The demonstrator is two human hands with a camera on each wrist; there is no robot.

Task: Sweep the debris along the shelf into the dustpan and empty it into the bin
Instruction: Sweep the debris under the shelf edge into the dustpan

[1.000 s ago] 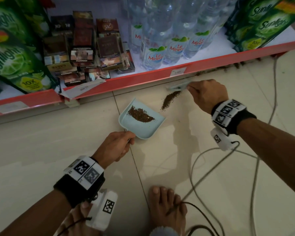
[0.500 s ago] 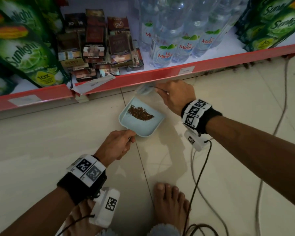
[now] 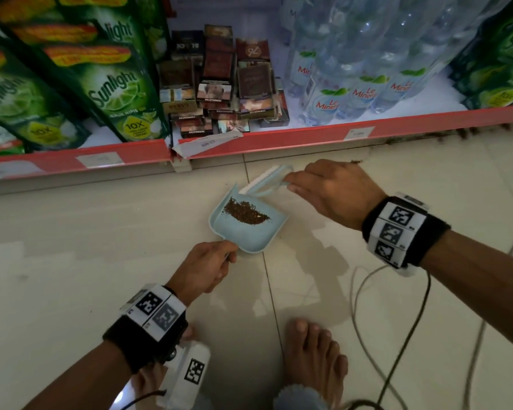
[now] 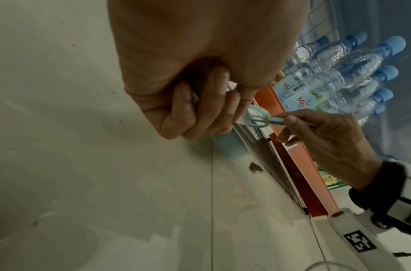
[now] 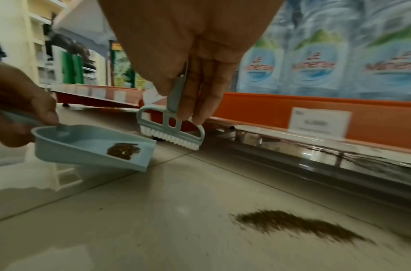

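Note:
A light blue dustpan (image 3: 251,235) sits on the tiled floor below the red shelf edge (image 3: 279,143), with brown debris (image 3: 246,213) lying in it. My left hand (image 3: 222,258) grips its handle from the near side. My right hand (image 3: 290,184) pinches the handle of a small blue brush (image 3: 265,180), whose white bristles (image 5: 172,139) hang at the pan's far edge. In the right wrist view a loose debris pile (image 5: 299,226) lies on the floor to the right of the dustpan (image 5: 90,146); the head view hides it under my right hand. More debris (image 3: 462,134) lines the shelf base.
Water bottles (image 3: 353,93), cigarette packs (image 3: 219,93) and green Sunlight pouches (image 3: 110,84) fill the shelf. A loose price label (image 3: 208,143) hangs over its edge. Cables (image 3: 397,335) trail across the floor at the right. My bare foot (image 3: 314,356) is just behind the pan.
My right hand has carried the brush leftward, from the loose pile to the dustpan's far edge. The left hand and dustpan have stayed put.

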